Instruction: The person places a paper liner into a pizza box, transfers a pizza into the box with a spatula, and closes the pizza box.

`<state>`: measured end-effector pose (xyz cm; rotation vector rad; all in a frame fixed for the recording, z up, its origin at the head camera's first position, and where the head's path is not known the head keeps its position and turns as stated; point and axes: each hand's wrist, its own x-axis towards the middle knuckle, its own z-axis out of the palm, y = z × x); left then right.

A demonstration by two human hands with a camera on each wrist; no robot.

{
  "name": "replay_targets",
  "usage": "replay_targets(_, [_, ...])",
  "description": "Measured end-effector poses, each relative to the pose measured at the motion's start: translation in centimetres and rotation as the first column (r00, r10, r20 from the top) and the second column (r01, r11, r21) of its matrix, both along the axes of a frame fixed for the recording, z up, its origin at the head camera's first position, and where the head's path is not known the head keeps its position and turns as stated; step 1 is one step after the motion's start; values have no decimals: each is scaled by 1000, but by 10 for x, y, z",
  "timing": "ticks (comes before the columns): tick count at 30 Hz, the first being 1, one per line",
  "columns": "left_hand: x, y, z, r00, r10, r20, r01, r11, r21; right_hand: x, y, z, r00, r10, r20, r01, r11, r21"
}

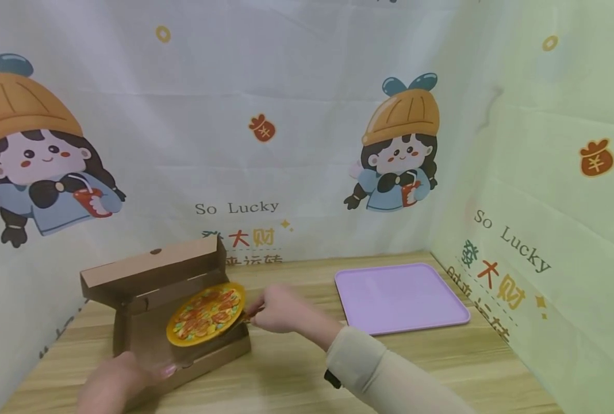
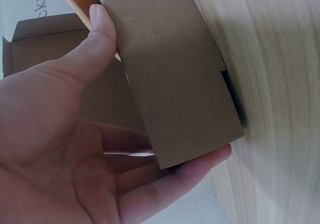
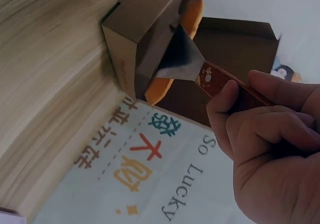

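Note:
An open cardboard pizza box [image 1: 149, 336] stands at the left of the table with its lid raised at the back. Over it a toy pizza [image 1: 206, 315] with a yellow crust is tilted, its right end higher and above the box's side wall. My right hand [image 1: 281, 310] grips the wooden handle of a metal spatula [image 3: 182, 59], whose flat blade is under the pizza. At the box's near left corner, my left hand [image 2: 75, 129] holds the front wall, with the thumb along its top edge and fingers around the corner.
A flat purple tray [image 1: 400, 299] lies on the wooden table [image 1: 296, 368] to the right of the box. Behind and at the sides hangs a printed white cloth [image 1: 307, 75] with cartoon figures and lettering.

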<state>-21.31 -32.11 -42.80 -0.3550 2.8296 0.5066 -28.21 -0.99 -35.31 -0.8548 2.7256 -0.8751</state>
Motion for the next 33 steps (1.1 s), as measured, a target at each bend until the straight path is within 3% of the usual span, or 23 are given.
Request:
replay_targets(6, [-2, -1, -2, 1000, -10, 2, 11, 1000, -6, -10, -30, 3, 998, 61, -25, -59, 994, 94])
replay_targets(12, [-1, 0, 1, 1000, -16, 14, 16, 1000, 6, -16, -52, 5, 996, 82, -27, -78, 991, 110])
replay_targets(22, [1, 3, 4, 999, -20, 50, 20, 1000, -1, -24, -70, 0, 999, 42, -21, -40, 994, 101])
replay_targets(33, [1, 1, 4, 999, -34, 11, 35, 999, -18, -28, -74, -7, 1000, 12, 6, -12, 995, 97])
